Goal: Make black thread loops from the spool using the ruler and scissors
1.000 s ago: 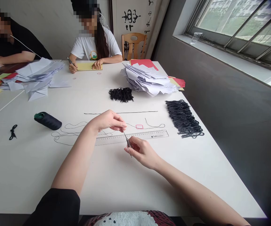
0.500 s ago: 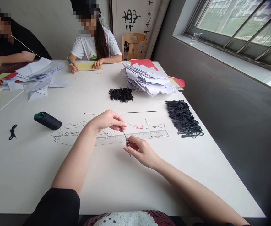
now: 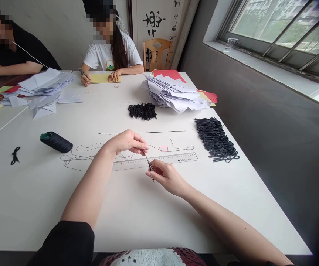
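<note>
Little has changed: your right hand (image 3: 168,178) keeps a closed grip on small metal tweezers (image 3: 150,167) over the middle of the ruler (image 3: 131,164); your left hand (image 3: 128,142) pinches just above them, its hold too fine to tell

Metal tool (image 3: 150,167) in right hand (image 3: 167,178)

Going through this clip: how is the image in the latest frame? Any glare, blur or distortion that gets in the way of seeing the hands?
Head view: daylight washes out the window, but the glare stays clear of the hands. The wide lens slightly bends the table edge. The left hand and right hand show no heavy blur, though the thin metal tool is too fine for detail.
</note>
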`<action>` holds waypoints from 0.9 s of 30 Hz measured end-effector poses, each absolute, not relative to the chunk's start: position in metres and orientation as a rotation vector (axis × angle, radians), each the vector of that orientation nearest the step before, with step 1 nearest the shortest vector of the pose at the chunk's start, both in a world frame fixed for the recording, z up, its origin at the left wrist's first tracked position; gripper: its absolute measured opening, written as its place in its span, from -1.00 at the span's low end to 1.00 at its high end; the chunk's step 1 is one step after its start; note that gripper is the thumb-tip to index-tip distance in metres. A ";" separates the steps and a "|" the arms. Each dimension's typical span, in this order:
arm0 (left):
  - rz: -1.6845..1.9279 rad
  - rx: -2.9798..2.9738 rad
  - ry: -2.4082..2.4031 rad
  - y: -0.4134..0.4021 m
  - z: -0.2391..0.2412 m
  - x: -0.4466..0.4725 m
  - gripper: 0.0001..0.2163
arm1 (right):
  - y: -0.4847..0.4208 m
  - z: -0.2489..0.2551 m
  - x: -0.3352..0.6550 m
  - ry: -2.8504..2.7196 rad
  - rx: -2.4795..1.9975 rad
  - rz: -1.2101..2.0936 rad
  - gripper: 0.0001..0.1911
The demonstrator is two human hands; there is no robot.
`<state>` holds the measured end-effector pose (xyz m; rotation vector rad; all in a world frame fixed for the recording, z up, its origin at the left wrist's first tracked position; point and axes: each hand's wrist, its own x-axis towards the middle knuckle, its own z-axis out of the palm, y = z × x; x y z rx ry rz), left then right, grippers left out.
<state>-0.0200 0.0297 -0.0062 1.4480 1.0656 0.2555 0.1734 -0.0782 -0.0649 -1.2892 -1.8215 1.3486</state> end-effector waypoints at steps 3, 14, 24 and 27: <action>0.267 1.436 1.106 0.029 -0.005 -0.020 -0.84 | -0.078 -0.065 0.178 -1.954 -1.326 1.278 -0.76; 0.408 1.320 1.154 0.031 -0.019 -0.005 -0.73 | -0.091 -0.073 0.183 -2.641 -1.298 0.902 -0.54; 0.449 1.365 1.078 0.026 -0.020 0.001 -0.78 | -0.055 -0.063 0.176 -1.342 -1.380 1.296 -0.69; 0.443 1.399 1.067 0.025 -0.020 0.002 -0.78 | -0.046 -0.061 0.176 -1.069 -1.263 1.496 -0.57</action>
